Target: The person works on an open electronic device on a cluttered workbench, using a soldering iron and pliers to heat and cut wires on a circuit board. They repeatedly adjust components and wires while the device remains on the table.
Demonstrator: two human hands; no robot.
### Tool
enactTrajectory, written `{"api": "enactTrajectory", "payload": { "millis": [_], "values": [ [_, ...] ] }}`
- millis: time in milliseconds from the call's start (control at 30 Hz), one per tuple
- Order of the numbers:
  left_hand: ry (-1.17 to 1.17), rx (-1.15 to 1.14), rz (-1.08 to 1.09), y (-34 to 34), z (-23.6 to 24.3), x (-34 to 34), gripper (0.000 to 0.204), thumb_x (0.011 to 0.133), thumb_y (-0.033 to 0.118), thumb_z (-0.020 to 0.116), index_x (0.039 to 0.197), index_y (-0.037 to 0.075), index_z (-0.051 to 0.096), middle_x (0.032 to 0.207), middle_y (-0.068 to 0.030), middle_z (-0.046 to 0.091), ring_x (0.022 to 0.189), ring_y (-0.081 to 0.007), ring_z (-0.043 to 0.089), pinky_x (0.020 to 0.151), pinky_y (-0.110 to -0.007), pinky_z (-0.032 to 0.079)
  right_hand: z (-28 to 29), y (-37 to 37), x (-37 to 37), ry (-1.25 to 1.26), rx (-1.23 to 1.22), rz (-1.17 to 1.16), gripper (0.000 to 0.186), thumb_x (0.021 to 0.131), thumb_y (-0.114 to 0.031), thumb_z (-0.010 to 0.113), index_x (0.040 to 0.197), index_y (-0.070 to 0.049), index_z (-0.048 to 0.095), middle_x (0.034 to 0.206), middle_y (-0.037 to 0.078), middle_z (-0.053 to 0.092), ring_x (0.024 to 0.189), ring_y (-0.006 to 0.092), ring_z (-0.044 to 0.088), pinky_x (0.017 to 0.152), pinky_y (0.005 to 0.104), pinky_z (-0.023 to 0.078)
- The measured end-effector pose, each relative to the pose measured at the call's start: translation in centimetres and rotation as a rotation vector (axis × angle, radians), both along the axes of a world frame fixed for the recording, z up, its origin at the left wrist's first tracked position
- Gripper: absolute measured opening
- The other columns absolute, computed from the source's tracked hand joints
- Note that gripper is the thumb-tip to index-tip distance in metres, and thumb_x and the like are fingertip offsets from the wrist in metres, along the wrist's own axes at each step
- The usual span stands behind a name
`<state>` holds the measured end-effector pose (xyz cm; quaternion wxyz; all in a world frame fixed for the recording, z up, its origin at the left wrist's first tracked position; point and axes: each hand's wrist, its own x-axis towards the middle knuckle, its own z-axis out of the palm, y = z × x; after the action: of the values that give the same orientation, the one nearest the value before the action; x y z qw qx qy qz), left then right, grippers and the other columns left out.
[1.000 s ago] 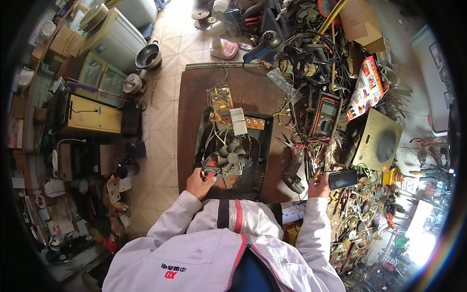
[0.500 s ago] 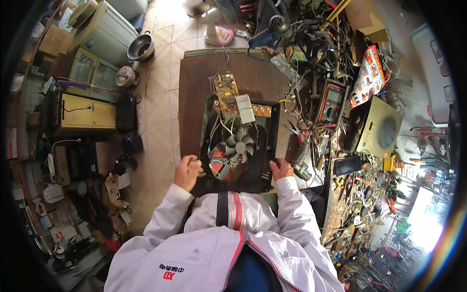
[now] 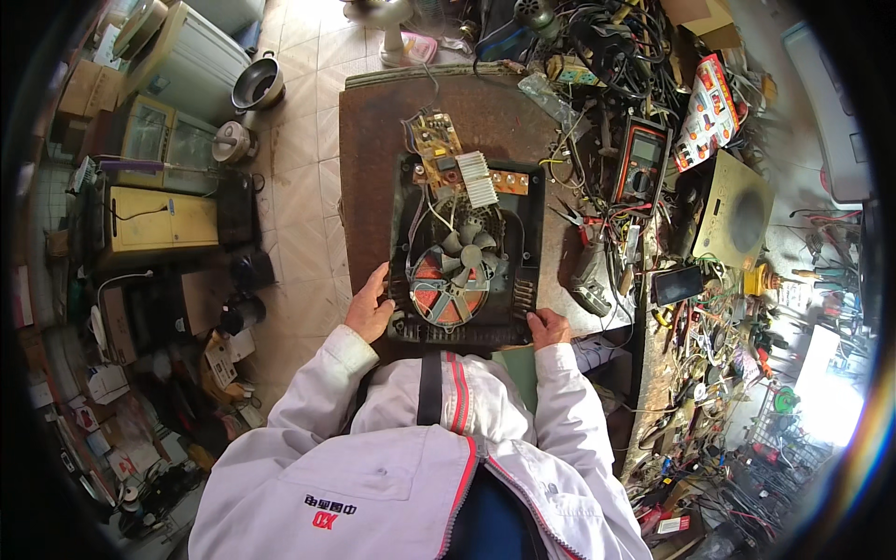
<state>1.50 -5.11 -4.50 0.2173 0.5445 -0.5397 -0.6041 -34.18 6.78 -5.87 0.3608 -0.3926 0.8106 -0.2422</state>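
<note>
An opened induction cooker base (image 3: 511, 219), a black square shell, lies on the brown worktable. Inside it a grey fan (image 3: 471, 254) overlaps a round red-and-grey coil (image 3: 431, 294). A circuit board (image 3: 434, 138) with a pale finned heatsink (image 3: 479, 179) rests across the shell's far edge, joined by wires. My left hand (image 3: 370, 306) is at the near part of the shell's left side, fingers along the outside and thumb toward the rim. At the near right corner my right hand (image 3: 551, 329) grips the rim, thumb on top and other fingers curled out of sight.
Right of the shell lie pliers (image 3: 571, 217), a multimeter (image 3: 642, 163), a dark phone (image 3: 678, 287) and a gold-coloured cooktop (image 3: 735, 210). Tangled cables and loose parts crowd the right side. The worktable (image 3: 369, 187) ends at the left above a tiled floor holding a pot (image 3: 259, 86).
My left hand has come from a loosely curled pose beside the shell onto its left side. My right hand stays at the near right corner. The whole view has shifted slightly.
</note>
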Motion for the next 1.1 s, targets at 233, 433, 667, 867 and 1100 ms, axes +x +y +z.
{"api": "enactTrajectory", "payload": {
  "millis": [233,433,667,867,1100],
  "values": [
    [0.080,-0.093,-0.284,-8.3,-0.9,1.8,0.079,0.078,-0.020,0.044,0.154,0.003,0.041,0.136,-0.0149,0.065,0.126,-0.0207,0.061,0.106,-0.032,0.045,0.1,3.0,4.4,-0.259,0.229,0.131,0.026,0.088,-0.026,0.074,0.085,0.001,0.073,0.068,0.014,0.069,0.061,0.0193,0.065,0.059,0.0377,0.051],
    [-0.305,-0.298,-0.444,-17.0,0.8,-1.5,0.074,0.073,-0.019,0.043,0.141,0.004,0.058,0.124,-0.0200,0.072,0.118,-0.0271,0.068,0.099,-0.033,0.050,3.9,-0.5,4.9,-0.107,0.058,0.379,0.023,0.088,-0.025,0.074,0.093,-0.002,0.076,0.082,0.019,0.073,0.075,0.0316,0.073,0.072,0.0408,0.056],
    [-0.418,-0.259,0.259,-8.4,2.5,-0.3,0.058,0.089,0.001,0.066,0.145,0.001,0.049,0.126,-0.0220,0.067,0.119,-0.0295,0.067,0.103,-0.038,0.051,2.8,-11.1,-5.6,0.524,-0.264,0.161,0.025,0.093,-0.018,0.067,0.111,-0.002,0.066,0.103,0.024,0.068,0.094,0.0452,0.066,0.081,0.0530,0.055],
    [0.039,0.051,0.397,3.2,-6.3,0.4,0.056,0.091,0.005,0.065,0.142,-0.003,0.046,0.126,-0.0139,0.066,0.114,-0.0208,0.065,0.101,-0.036,0.050,2.9,-17.3,-6.9,0.534,0.088,0.279,0.026,0.089,-0.025,0.070,0.104,-0.004,0.070,0.107,0.024,0.068,0.100,0.0435,0.069,0.085,0.0521,0.057],
    [0.248,-0.033,0.392,1.6,-6.0,0.7,0.050,0.086,-0.002,0.060,0.136,0.001,0.053,0.114,-0.0088,0.065,0.106,-0.0166,0.063,0.096,-0.033,0.050,2.0,-15.6,-7.2,0.540,0.043,0.413,0.025,0.086,-0.027,0.071,0.093,-0.004,0.068,0.093,0.023,0.071,0.090,0.0442,0.070,0.081,0.0528,0.057]
  ]
}}
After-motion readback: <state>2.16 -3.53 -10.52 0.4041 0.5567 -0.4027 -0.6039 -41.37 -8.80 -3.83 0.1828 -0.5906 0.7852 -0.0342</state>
